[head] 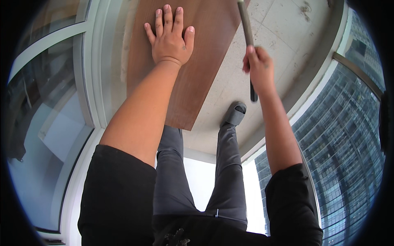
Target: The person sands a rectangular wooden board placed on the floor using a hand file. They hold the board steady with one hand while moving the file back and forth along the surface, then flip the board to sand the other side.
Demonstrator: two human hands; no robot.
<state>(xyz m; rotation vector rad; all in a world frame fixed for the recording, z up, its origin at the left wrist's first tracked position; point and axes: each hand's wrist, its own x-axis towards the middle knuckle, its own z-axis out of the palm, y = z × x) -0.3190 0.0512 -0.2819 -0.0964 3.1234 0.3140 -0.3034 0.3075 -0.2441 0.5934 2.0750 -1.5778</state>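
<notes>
My left hand lies flat, fingers spread, on a reddish-brown wood-grain board. The board runs from the top of the view down to a corner near my legs. My right hand is closed around the handle of a long tool, probably a hammer, to the right of the board. The handle has a black lower end below my fist, and its far end reaches the top edge of the view, so the head cannot be made out clearly.
A white-framed glass door or window stands at the left. Pale floor tiles with marks on them lie right of the board. A raised ledge and large windows line the right side. My foot in a grey slipper stands beside the board.
</notes>
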